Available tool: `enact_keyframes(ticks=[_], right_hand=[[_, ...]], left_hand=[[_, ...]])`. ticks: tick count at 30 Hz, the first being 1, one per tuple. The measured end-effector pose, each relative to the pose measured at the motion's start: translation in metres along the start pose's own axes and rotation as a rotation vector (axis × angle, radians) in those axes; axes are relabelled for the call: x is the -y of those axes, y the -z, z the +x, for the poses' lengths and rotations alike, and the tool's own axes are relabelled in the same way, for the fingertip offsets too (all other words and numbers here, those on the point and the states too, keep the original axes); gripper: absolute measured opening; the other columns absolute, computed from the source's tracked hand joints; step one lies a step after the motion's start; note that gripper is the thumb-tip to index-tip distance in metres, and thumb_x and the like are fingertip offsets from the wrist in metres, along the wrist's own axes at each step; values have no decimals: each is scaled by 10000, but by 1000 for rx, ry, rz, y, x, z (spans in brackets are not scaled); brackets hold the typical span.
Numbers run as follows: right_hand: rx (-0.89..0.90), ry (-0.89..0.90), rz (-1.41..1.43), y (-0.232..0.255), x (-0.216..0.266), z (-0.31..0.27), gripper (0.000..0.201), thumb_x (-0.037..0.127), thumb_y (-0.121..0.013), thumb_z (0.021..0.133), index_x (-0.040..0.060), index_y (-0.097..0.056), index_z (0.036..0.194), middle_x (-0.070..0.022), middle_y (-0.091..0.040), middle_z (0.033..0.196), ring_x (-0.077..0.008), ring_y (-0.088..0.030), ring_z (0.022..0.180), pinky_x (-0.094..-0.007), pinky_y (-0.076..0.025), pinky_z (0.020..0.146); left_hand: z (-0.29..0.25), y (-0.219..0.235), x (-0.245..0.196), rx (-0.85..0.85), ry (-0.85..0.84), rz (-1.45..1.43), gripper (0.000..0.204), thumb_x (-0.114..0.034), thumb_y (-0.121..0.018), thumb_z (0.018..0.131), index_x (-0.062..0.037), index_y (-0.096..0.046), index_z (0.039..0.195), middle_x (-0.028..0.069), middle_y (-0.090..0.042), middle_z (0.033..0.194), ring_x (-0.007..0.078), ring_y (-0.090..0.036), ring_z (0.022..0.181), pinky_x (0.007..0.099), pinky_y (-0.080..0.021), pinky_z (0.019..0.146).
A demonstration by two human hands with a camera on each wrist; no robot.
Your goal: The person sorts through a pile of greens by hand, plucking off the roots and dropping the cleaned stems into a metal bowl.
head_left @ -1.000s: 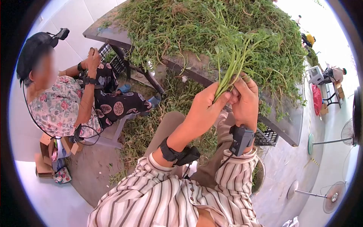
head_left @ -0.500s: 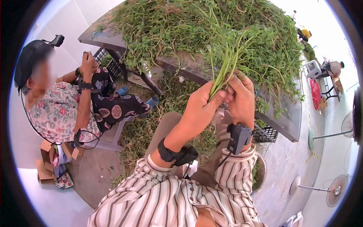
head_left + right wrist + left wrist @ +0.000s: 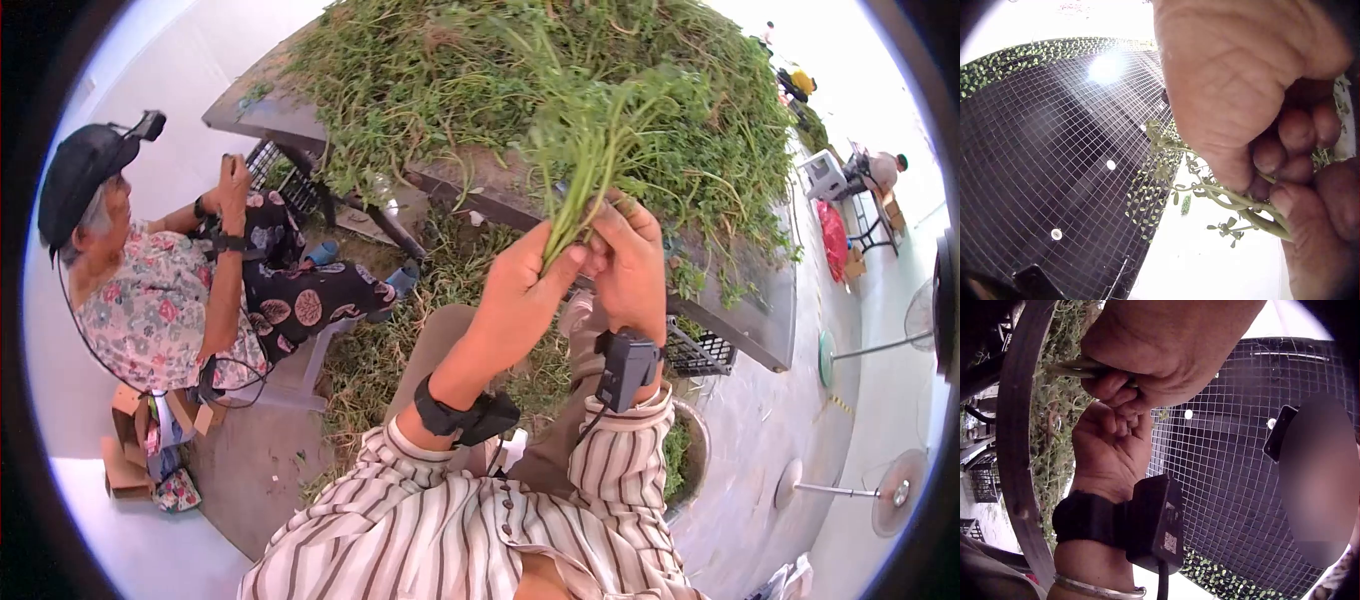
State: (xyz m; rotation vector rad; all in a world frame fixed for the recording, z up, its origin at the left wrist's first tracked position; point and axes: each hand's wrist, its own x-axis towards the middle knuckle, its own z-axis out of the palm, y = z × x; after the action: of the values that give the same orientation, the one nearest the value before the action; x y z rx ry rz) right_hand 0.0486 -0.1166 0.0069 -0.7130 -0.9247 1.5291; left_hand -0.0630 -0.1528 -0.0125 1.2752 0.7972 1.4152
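My left hand point(image 3: 518, 300) grips a bunch of green leafy stems point(image 3: 585, 190) between thumb and fingers, near its lower end. Beside it my right hand point(image 3: 632, 265) has its fingers curled at the stems, the fingertips of both hands close together. In the left wrist view the stems point(image 3: 1072, 367) stick out from the left hand point(image 3: 1166, 347), above the right hand point(image 3: 1107, 450). The right wrist view shows thin stems point(image 3: 1235, 199) pinched between the right hand point(image 3: 1229, 81) and the left thumb point(image 3: 1300, 219); the other fingertips partly hide them.
A broad heap of greens point(image 3: 430, 90) covers much of the table point(image 3: 745, 315). More plant matter point(image 3: 370, 370) lies on the floor. A seated person point(image 3: 165, 290) is at the left. Below the table is a black crate point(image 3: 700, 350); a bucket point(image 3: 703, 455) stands at the right knee.
Both hands, with the bunch between them, have moved slightly left and a little down in the head view. The bunch's leafy tops look blurred now. The grip looks much the same.
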Motion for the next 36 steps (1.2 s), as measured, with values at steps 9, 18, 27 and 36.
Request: enact_keyframes(ticks=[9, 18, 27, 36], right_hand=[[53, 19, 20, 7, -2, 3, 104, 131, -591, 846, 28, -599, 839, 51, -416, 531, -31, -337, 441, -192, -260, 411], [58, 19, 5, 6, -1, 2, 94, 126, -598, 840, 33, -614, 836, 49, -440, 534, -30, -353, 437, -186, -270, 411], [52, 18, 10, 6, -2, 1, 101, 136, -601, 839, 36, -609, 824, 47, -449, 543, -28, -366, 446, -188, -283, 416], [43, 13, -28, 4, 1, 0, 103, 142, -595, 845, 42, -600, 816, 53, -444, 546, -31, -365, 456, -189, -283, 428]], left_hand=[[0, 3, 10, 17, -14, 2, 245, -225, -497, 922, -16, -535, 1044, -21, -561, 831, 22, -445, 688, 162, -356, 583], [-2, 0, 2, -9, -12, 1, 247, -252, -502, 919, -25, -547, 1004, -30, -555, 796, 16, -409, 625, 164, -328, 532], [-3, 1, -1, -10, 13, 20, 254, -290, -520, 907, -46, -560, 964, -49, -543, 737, 6, -369, 557, 164, -274, 472], [-3, 0, -1, -19, -2, 11, 250, -284, -521, 907, -49, -564, 980, -45, -565, 764, -1, -372, 547, 158, -275, 463]])
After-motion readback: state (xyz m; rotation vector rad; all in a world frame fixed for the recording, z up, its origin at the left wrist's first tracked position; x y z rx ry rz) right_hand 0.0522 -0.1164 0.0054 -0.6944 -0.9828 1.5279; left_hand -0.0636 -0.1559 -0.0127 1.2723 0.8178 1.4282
